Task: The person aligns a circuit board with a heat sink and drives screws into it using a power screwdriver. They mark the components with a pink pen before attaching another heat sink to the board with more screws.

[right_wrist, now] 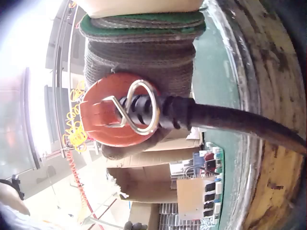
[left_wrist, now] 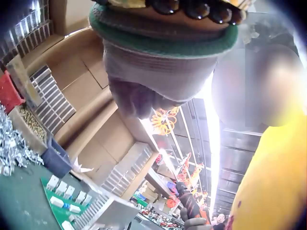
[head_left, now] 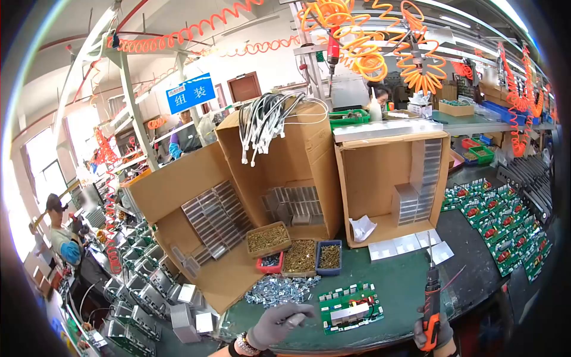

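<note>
My right hand (head_left: 443, 336), in a grey glove, grips an orange and black electric screwdriver (head_left: 432, 291) upright, to the right of a green circuit board (head_left: 357, 296). In the right wrist view, the tool's orange end (right_wrist: 96, 117) carries a wire hook and a thick black cord. The board lies on the green bench with a silvery metal block (head_left: 350, 314) along its middle. My gloved left hand (head_left: 278, 327) is bent in the air left of the board, near a pile of small metal clips (head_left: 279, 290). I cannot tell whether its fingers pinch anything small.
Behind the board stand bins of screws (head_left: 300, 257) and open cardboard boxes (head_left: 392, 166) holding stacked metal blocks. Pale sheets (head_left: 404, 244) lie before the right box. Many populated boards (head_left: 505, 226) cover the right side, and metal housings (head_left: 143, 291) crowd the left.
</note>
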`<state>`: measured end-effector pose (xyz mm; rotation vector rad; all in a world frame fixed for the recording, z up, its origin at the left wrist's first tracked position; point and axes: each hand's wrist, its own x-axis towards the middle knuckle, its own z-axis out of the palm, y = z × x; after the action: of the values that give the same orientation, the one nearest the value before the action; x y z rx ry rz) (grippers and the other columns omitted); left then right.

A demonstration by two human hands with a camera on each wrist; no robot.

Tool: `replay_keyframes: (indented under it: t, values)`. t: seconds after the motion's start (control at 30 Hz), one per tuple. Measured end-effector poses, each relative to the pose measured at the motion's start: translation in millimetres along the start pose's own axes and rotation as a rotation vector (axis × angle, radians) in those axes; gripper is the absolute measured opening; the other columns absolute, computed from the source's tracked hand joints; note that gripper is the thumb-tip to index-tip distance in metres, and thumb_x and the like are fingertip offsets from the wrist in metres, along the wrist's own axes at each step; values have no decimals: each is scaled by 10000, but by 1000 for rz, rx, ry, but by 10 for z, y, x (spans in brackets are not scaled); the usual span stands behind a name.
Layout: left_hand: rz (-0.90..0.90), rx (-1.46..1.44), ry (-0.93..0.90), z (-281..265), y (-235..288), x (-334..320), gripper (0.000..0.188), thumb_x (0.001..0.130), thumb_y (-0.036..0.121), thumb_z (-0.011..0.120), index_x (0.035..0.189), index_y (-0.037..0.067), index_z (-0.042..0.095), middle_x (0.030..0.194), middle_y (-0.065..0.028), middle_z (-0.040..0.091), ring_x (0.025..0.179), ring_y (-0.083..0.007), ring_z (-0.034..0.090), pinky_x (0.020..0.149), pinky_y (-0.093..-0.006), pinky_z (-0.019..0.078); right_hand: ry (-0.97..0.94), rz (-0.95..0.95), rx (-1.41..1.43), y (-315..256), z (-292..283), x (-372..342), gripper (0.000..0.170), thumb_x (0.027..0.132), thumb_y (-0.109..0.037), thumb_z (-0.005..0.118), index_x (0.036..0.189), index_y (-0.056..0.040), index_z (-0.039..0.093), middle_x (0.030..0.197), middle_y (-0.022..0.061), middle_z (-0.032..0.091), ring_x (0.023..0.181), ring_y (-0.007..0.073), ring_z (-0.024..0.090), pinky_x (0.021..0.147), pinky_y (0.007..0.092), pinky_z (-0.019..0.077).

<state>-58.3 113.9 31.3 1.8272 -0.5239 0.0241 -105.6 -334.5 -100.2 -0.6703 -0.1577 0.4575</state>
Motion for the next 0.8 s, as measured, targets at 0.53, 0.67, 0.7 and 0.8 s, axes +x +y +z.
replay_keyframes:
  t: [0.53,0.67,0.7,0.8]
  values:
    - [-520,-115,-346,-243,383,-368,318,997,196,561,1269,39,607,884,-21,645,815,-112,549,718,-268,462,23,181,-284,-231,1119,-116,882,856,-674,569,1225,126,520,694,118,610,531,166,565,428,276,449]
    - [-406,-217,-111,-116,346,-414,241,986,147,584,1188,29,639,912,9,670,839,-67,602,745,-263,509,-85,260,-240,-105,918,-30,834,872,-670,549,1219,89,536,701,127,611,527,174,564,438,271,454]
    - [-410,-211,-104,-19,333,-380,241,986,147,584,1188,29,639,912,9,670,839,-67,602,745,-263,509,-59,240,-251,-88,1019,47,831,868,-675,550,1194,88,543,696,123,608,528,177,563,444,275,458]
    - [-235,-98,-249,48,294,-288,251,968,136,604,1199,45,638,926,-6,672,810,-75,601,730,-262,505,-66,231,-288,-63,1051,199,819,865,-681,549,1145,89,556,673,110,595,526,179,561,457,281,465]
